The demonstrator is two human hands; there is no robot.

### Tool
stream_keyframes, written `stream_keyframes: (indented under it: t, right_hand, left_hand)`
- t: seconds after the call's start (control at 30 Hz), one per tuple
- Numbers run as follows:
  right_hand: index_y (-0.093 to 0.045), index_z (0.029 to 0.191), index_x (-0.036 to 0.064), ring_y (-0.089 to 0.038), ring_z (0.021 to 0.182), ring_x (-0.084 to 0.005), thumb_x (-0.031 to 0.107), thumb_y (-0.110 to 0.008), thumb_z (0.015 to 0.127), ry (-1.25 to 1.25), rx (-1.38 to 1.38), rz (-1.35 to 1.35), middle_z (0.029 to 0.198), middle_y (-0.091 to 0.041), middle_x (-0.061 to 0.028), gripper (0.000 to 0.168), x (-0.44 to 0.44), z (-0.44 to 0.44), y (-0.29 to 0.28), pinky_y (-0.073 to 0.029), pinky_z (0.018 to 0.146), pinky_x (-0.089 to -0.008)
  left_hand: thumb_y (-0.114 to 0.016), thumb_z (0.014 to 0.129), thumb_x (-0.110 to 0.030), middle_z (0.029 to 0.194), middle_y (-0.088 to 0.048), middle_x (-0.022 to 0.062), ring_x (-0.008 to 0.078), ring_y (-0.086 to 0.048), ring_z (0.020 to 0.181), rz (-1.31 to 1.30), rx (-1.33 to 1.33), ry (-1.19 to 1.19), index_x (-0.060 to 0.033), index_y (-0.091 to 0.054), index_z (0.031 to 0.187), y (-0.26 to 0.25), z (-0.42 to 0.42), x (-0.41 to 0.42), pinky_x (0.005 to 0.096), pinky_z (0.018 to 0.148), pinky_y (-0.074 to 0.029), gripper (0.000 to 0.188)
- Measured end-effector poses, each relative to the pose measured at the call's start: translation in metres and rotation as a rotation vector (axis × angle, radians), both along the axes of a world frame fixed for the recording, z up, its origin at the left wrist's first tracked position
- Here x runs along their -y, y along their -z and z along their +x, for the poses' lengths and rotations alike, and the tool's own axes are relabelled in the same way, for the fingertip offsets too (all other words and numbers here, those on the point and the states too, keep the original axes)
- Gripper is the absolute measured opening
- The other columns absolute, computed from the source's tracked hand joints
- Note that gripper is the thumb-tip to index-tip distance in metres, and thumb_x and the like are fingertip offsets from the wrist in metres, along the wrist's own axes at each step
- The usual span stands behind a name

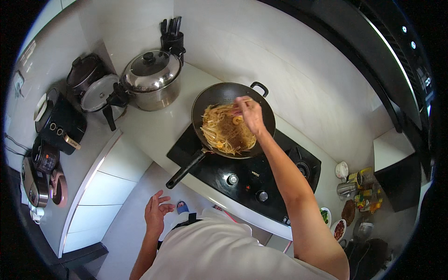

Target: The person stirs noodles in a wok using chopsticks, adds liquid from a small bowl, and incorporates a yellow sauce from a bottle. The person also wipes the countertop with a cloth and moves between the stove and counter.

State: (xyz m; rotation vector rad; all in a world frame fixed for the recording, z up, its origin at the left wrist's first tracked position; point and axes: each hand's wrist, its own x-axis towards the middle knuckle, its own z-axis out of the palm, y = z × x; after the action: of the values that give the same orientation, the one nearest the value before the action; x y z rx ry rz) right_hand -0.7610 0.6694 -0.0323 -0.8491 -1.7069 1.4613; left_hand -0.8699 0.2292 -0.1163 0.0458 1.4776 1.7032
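A dark wok [224,91] with a long black handle stands on the left part of the black gas hob [217,175]. Noodles [227,131] with pale strips, perhaps bean sprouts or onion, and orange-yellow bits lie in it. Over the wok's upper right side is my right hand [249,113], blurred, its fingers bent around what seem to be thin sticks, perhaps chopsticks; the hand hides most of them. My left hand [157,211] hovers below the wok handle, in front of the counter, holding nothing, with its fingers apart.
Left of the wok stand a lidded steel pot [154,92], a knife block [172,42] and a pan with a glass lid [99,94]. An air fryer [61,122] is farther left. At right are a bowl of greens [325,216], a bowl of reddish pieces [338,231] and several bottles.
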Motion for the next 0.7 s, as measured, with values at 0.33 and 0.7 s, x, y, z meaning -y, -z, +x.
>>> stream_keyframes:
  t: [0.33,0.7]
  right_hand:
    - [-0.065,0.102,-0.005,-0.07,0.077,-0.0203,0.022,-0.058,0.099,-0.337,0.229,-0.051,0.09,-0.067,-0.0132,0.027,0.052,0.085,-0.05,-0.059,0.066,-0.0308]
    - [-0.063,0.099,-0.003,-0.069,0.071,-0.0202,0.021,-0.056,0.1,-0.117,0.237,-0.109,0.084,-0.067,-0.0125,0.025,0.029,0.132,-0.069,-0.056,0.062,-0.0303]
  left_hand:
    - [-0.045,0.102,-0.041,0.109,-0.063,0.0175,0.0244,-0.068,0.079,-0.159,-0.074,-0.049,-0.003,-0.049,0.133,0.054,-0.024,0.034,0.0341,0.068,-0.055,0.049]
    - [-0.053,0.099,-0.034,0.099,-0.064,0.0178,0.027,-0.068,0.068,-0.633,0.007,0.06,-0.0009,-0.05,0.123,0.235,-0.058,0.193,0.037,0.054,-0.056,0.041]
